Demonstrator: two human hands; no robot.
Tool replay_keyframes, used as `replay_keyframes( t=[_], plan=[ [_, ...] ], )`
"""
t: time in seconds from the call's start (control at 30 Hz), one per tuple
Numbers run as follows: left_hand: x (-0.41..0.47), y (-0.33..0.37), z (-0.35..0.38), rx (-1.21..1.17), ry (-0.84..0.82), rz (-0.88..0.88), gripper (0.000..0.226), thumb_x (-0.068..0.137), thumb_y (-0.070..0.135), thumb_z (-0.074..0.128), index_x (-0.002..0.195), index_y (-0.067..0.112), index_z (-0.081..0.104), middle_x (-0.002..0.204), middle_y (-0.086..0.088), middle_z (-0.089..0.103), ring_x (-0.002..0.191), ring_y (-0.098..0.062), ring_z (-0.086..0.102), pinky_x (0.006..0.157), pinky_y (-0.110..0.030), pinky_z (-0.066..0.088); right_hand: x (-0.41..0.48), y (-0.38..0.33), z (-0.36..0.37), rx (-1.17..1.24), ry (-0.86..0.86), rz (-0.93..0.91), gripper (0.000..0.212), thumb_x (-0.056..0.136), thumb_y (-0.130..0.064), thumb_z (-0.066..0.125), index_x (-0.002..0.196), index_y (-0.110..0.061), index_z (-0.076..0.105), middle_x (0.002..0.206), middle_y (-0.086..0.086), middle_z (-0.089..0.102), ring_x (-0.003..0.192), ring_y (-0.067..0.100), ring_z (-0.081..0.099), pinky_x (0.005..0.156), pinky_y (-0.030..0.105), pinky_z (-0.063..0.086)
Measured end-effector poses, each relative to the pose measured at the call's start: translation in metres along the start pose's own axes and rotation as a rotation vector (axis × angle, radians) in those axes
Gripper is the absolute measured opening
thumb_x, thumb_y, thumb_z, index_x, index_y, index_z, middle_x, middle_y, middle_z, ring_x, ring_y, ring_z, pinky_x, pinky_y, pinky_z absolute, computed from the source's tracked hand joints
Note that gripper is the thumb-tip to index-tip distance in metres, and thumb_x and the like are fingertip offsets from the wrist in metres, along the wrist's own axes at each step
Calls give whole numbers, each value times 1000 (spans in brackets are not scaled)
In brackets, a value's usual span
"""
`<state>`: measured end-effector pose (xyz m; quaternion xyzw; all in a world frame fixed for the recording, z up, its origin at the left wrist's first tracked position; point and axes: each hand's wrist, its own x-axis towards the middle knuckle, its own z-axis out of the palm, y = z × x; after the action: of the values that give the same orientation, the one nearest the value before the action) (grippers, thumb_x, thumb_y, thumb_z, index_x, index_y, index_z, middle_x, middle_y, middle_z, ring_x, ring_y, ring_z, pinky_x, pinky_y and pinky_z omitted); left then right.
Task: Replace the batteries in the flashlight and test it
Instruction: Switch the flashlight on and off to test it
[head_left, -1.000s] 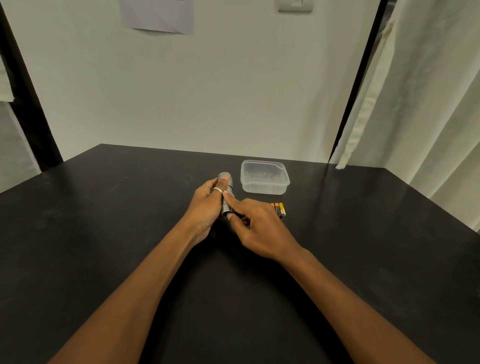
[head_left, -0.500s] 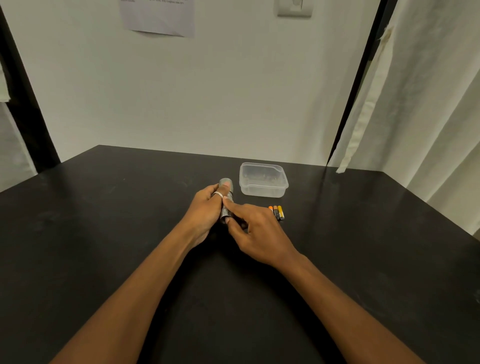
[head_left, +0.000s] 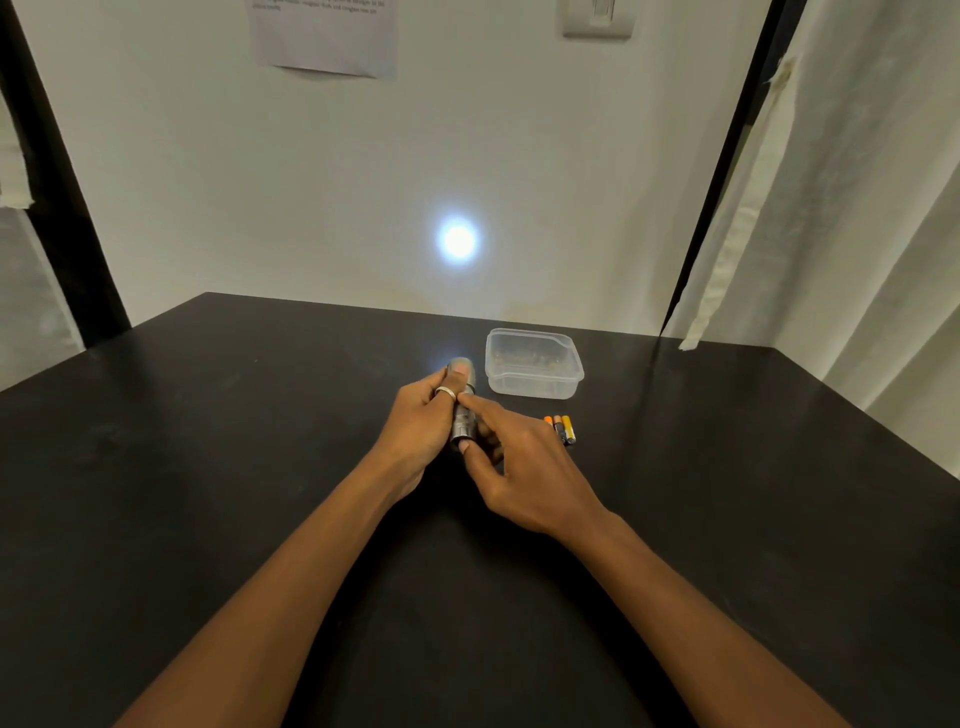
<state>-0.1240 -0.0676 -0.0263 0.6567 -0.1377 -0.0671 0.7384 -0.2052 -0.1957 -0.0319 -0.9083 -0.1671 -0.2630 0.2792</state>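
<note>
Flashlight (head_left: 462, 418) is gripped in left hand (head_left: 422, 434), pinched by right hand (head_left: 527, 470); bright spot (head_left: 458, 240) is thrown on wall (head_left: 597, 171). Testing judged done.

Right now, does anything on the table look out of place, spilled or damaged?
Nothing stands out. The left hand and right hand hold the flashlight, which throws a clean light spot on the wall. Three loose batteries lie side by side on the table, near the upright clear container.
</note>
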Motion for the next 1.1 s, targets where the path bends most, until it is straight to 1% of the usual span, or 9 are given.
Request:
replay_keyframes(
  t=[0.07, 0.17, 0.27, 0.33, 0.37, 0.47, 0.63, 0.87, 1.1],
  plan=[
    [-1, 1, 0, -27, 5, 10, 24, 101, 44, 57, 93, 34, 78, 96, -8, 77, 92, -24, 74, 95, -49, 58, 0, 0, 1, -3, -7, 4, 55, 97, -26, 60, 150, -21, 45, 102, -3, 70, 81, 13, 67, 74, 35, 58],
    [-1, 3, 1, -50, 6, 19, 16, 101, 43, 57, 96, 46, 72, 108, -5, 78, 103, -24, 74, 96, -46, 58, 0, 1, 2, -3, -16, 3, 58, 97, -27, 60, 151, -23, 41, 102, -3, 69, 82, 13, 67, 74, 35, 59],
    [0, 1, 0, -30, 29, 10, 23, 102, 43, 56, 95, 33, 75, 100, -11, 78, 96, -25, 75, 94, -49, 59, 0, 0, 2, -8, -14, 5, 55, 98, -28, 59, 150, -21, 43, 105, -2, 70, 84, 13, 67, 76, 35, 59],
    [0, -1, 0, 12, 34, 1, 36, 102, 44, 56, 89, 15, 75, 86, -13, 75, 82, -25, 71, 90, -49, 58, 0, 0, 2, -21, -7, 1, 53, 99, -29, 57, 149, -19, 45, 105, -2, 70, 83, 14, 66, 76, 36, 57],
    [1, -2, -1, 29, 38, -4, 40, 102, 44, 56, 84, 13, 73, 79, -11, 73, 77, -23, 68, 88, -48, 58, 0, 0, 2, -28, -1, -3, 52, 99, -29, 57, 149, -18, 46, 105, -3, 70, 83, 14, 65, 76, 36, 57],
    [3, -5, -3, 61, 49, -23, 43, 100, 48, 57, 72, 18, 70, 71, -5, 69, 71, -21, 64, 79, -44, 55, 0, -2, 2, -32, 7, -7, 50, 100, -27, 57, 147, -15, 50, 105, -2, 70, 83, 12, 63, 76, 35, 55],
    [4, -6, -3, 79, 84, -55, 51, 97, 55, 59, 66, 15, 66, 66, -8, 63, 67, -24, 58, 69, -41, 49, -1, -2, 2, -21, 9, -11, 43, 99, -25, 57, 141, -14, 55, 101, -3, 70, 82, 11, 62, 73, 33, 54],
    [5, -6, -4, 97, 55, -48, 50, 95, 55, 61, 59, 21, 67, 67, -7, 66, 67, -23, 61, 70, -41, 51, 0, 0, 3, -30, -11, -23, 37, 99, -24, 59, 134, -13, 59, 98, -4, 68, 80, 6, 58, 72, 28, 52],
    [6, -8, -4, 109, 52, -48, 49, 95, 55, 61, 59, 22, 67, 67, -8, 68, 65, -23, 62, 70, -40, 52, 0, 0, 2, -12, 11, -12, 40, 98, -23, 60, 137, -14, 60, 97, -4, 70, 81, 10, 63, 74, 35, 55]
  ],
)
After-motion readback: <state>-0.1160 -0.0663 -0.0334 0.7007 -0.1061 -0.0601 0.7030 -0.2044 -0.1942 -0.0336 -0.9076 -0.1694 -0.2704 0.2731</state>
